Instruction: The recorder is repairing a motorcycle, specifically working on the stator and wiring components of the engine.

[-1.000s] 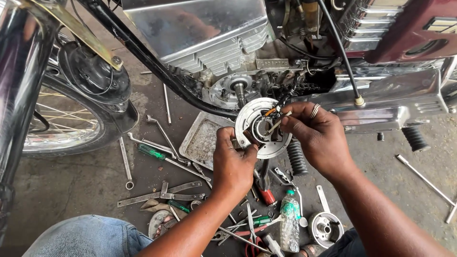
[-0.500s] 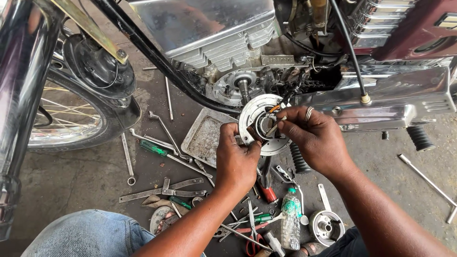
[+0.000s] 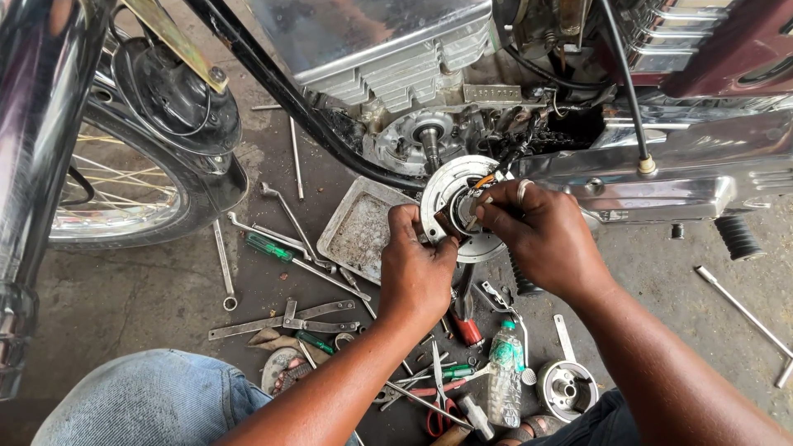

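A round silver stator plate (image 3: 442,192) with wires hangs just below the motorcycle engine's bare shaft (image 3: 430,142). My left hand (image 3: 415,268) grips the plate's lower rim, thumb on its face. My right hand (image 3: 541,235), with a ring on one finger, pinches a small part at the plate's centre, where orange and dark wires run up into the engine (image 3: 413,58). What exactly lies under the right fingertips is hidden.
A front wheel (image 3: 124,198) stands at left. On the concrete floor lie a metal tray (image 3: 359,227), a green-handled screwdriver (image 3: 268,246), wrenches (image 3: 223,264), pliers (image 3: 289,318), a plastic bottle (image 3: 504,372), red scissors (image 3: 438,405) and a round metal rotor (image 3: 566,386). A footpeg (image 3: 735,237) sticks out at right.
Both hands and the plate sit slightly lower and to the right in view; the grip is the same, with the right fingers still working at the plate's centre.
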